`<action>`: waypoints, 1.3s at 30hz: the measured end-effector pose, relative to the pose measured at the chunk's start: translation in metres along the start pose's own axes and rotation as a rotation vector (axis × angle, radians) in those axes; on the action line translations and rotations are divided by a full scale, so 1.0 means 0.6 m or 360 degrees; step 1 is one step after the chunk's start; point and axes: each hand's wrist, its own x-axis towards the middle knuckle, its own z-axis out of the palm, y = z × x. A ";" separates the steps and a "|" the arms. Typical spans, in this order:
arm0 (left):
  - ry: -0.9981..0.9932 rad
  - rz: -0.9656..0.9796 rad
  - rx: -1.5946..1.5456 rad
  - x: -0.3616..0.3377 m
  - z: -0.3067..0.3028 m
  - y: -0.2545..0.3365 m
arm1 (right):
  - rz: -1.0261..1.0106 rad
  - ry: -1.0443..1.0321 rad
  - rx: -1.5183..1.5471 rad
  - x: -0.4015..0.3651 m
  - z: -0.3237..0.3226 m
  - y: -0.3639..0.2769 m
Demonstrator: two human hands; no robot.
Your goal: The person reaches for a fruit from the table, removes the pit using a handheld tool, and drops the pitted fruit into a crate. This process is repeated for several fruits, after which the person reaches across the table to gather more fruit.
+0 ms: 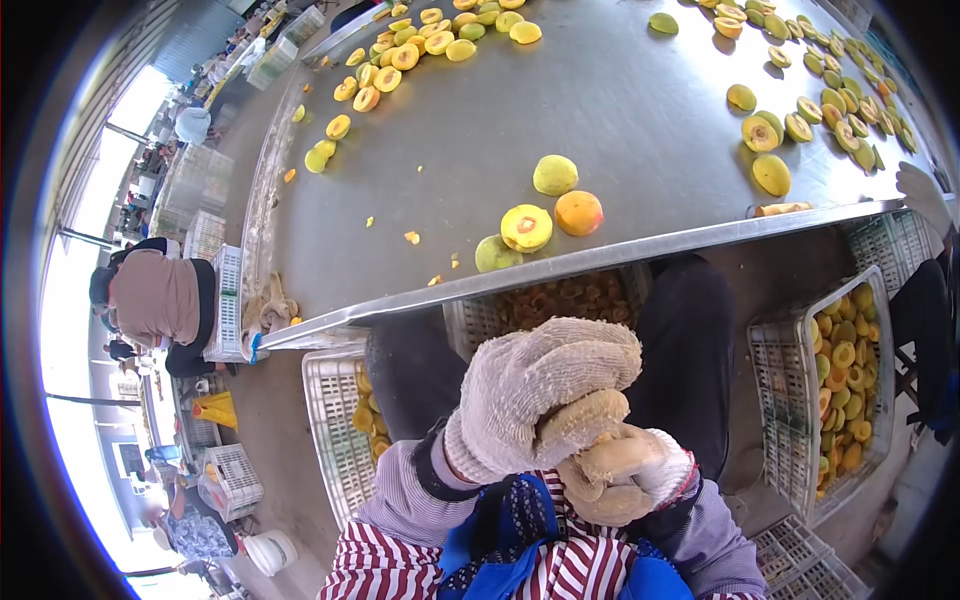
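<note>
My left hand [545,395], in a thick pale work glove, is held above my lap with its fingers curled closed. Just below and to the right, my right hand [620,475] is gloved too and closed, its fingers pressed against the left hand. Whatever lies between the two is hidden by the gloves. Beyond them, near the edge of the metal table [480,160], sit a halved peach [527,228] with its cut face up, an orange-red peach [579,213] and two greenish ones [555,175].
Halved peaches [405,56] lie across the table's far left, with more at the right [800,127]. Crates of peaches stand left [335,440] and right [790,420] of my legs; another crate [475,325] sits under the table edge. A gloved hand [922,195] shows at right; a person [155,295] bends at left.
</note>
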 end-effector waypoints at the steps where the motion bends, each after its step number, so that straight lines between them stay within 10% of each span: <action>1: 0.0059 0.0030 0.0066 -0.006 0.006 -0.005 | 0.0039 -0.0149 0.0142 0.002 -0.008 0.002; 5: 0.0008 -0.0269 -0.0256 -0.010 0.010 -0.005 | 0.0049 -0.0191 0.0202 0.003 -0.022 0.013; 8: 0.0143 0.0257 -0.0110 -0.021 0.022 -0.019 | 0.0039 -0.0028 0.0196 -0.005 -0.024 0.030; 12: 0.0277 -0.0152 -0.0861 -0.029 0.049 0.003 | 0.0108 -0.0079 0.0403 -0.010 -0.036 0.036; 14: 0.0397 -0.0981 -0.1539 -0.021 0.051 0.021 | 0.0014 -0.0210 0.0642 -0.004 -0.032 0.035; 18: 0.0684 -0.1409 -0.1474 -0.009 0.050 0.034 | 0.0137 -0.0500 0.0347 0.009 -0.043 0.032; 23: 0.1000 -0.1035 -0.0575 -0.057 -0.021 -0.010 | -0.0017 -0.0361 -0.0033 0.000 -0.034 0.006; 27: 0.1305 -0.1019 0.0363 -0.144 -0.167 -0.047 | 0.0095 0.0610 -0.0648 -0.024 0.001 -0.049; 29: -0.0191 -0.1290 0.2192 -0.157 -0.196 -0.046 | -0.0098 0.0862 -0.1055 0.012 0.009 -0.029; 31: 0.0031 -0.1093 0.1921 -0.106 -0.170 -0.058 | -0.0170 0.1246 -0.1979 0.027 -0.016 -0.024; 34: 0.0312 -0.0936 0.1118 -0.010 -0.108 -0.117 | -0.0018 0.1283 -0.1942 0.028 0.011 -0.035; 37: 0.0353 -0.0864 0.1721 0.053 -0.042 -0.218 | -0.0113 0.1274 -0.1817 0.025 0.001 -0.033; 39: -0.0289 -0.1256 0.1226 0.079 -0.025 -0.248 | -0.0182 0.1275 -0.1748 0.023 0.000 -0.035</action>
